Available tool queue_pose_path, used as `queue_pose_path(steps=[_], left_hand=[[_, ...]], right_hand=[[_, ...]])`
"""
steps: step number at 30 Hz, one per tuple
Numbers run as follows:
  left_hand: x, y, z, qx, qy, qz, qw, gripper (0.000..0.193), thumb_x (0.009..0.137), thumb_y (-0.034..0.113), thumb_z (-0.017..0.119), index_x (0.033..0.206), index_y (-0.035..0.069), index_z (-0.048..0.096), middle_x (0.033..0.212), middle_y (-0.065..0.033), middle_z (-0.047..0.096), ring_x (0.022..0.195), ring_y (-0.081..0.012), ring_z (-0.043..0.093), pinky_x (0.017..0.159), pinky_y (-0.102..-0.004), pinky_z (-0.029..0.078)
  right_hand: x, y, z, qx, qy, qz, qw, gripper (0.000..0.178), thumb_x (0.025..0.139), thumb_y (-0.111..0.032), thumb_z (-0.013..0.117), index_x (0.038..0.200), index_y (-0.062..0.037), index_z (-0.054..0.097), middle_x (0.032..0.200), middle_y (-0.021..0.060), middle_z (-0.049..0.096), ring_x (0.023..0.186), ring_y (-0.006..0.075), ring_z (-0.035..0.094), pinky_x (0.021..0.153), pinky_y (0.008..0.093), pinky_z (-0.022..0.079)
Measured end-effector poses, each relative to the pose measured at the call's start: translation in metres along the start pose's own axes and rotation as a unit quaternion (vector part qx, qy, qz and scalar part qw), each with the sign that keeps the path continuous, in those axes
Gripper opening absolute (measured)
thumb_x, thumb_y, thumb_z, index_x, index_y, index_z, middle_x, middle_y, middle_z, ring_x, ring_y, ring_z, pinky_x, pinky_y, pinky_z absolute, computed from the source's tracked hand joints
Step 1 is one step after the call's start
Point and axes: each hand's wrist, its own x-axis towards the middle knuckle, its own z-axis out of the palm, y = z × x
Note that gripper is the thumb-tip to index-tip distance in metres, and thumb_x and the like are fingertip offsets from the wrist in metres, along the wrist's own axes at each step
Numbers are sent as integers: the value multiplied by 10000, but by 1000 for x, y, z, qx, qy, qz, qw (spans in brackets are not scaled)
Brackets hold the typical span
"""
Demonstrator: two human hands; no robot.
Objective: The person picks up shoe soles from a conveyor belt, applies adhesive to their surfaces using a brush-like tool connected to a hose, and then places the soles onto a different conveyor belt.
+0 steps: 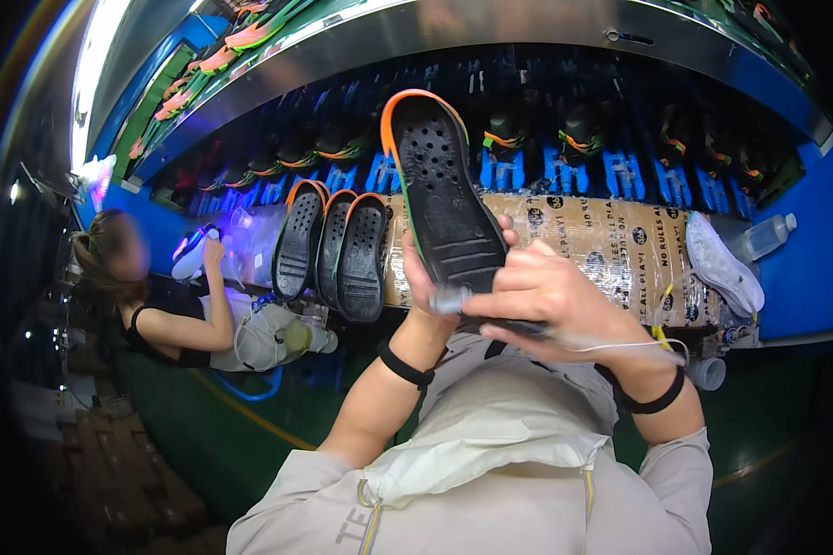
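Observation:
A black shoe sole (446, 208) with an orange and green rim is tilted up in front of me, its inner face with round holes toward me. My left hand (420, 277) grips it from below near the heel, thumb along the left edge. In my right hand (551, 291) is a brush-like tool (520, 327) with a dark handle; its pale head is blurred at the sole's heel end. To the left, three similar soles (361, 259) lean in a row on the bench.
Printed cardboard (611, 236) under clear tape covers the bench. At right are a white shoe (724, 264), a clear bottle (770, 236) and a cup (708, 374). Behind runs a rack with blue holders (502, 171) carrying shoe parts. A co-worker (180, 310) sits at left, holding a shoe.

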Motion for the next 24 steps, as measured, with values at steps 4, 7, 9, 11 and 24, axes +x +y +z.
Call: queue_pose_path(steps=[4, 7, 9, 11, 24], left_hand=[[6, 13, 12, 24, -43, -5, 999, 949, 987, 825, 442, 1483, 20, 519, 1362, -232, 599, 1244, -375, 613, 1060, -540, 561], [15, 21, 20, 70, -28, -1, 997, 1017, 961, 850, 467, 1531, 7, 480, 1360, -233, 598, 1224, -369, 628, 1030, -529, 589], [14, 31, 21, 103, -37, -7, 994, 1081, 938, 885, 455, 1543, -11, 468, 1366, -242, 599, 1219, -373, 639, 1034, -532, 590], [15, 34, 22, 110, -66, -14, 992, 1138, 917, 919, 433, 1550, -26, 461, 1382, -254, 598, 1218, -381, 650, 1039, -537, 589], [43, 75, 48, 305, -74, -86, 946, 631, 1102, 403, 419, 1463, -87, 586, 1306, -260, 737, 1119, -329, 774, 1006, -436, 630]], right_hand=[[-6, -2, -9, 13, 45, 80, 996, 229, 906, -167, 846, 1126, -115, 809, 855, 61, 702, 891, 260, 674, 860, 411, 467], [-5, -6, -14, -2, -35, -5, 999, 297, 869, -144, 876, 1158, -102, 825, 817, 51, 671, 788, 248, 630, 795, 392, 450], [-6, -11, -23, 73, -95, -24, 993, 316, 861, -132, 877, 1170, -103, 817, 821, 47, 659, 786, 247, 623, 783, 391, 441], [-7, -11, -25, 39, -37, 22, 998, 321, 857, -131, 878, 1172, -110, 817, 830, 43, 657, 802, 245, 624, 791, 390, 447], [1, -11, -33, -39, -121, -18, 992, 359, 813, -133, 897, 1163, -113, 820, 801, 38, 624, 778, 244, 612, 751, 400, 443]])
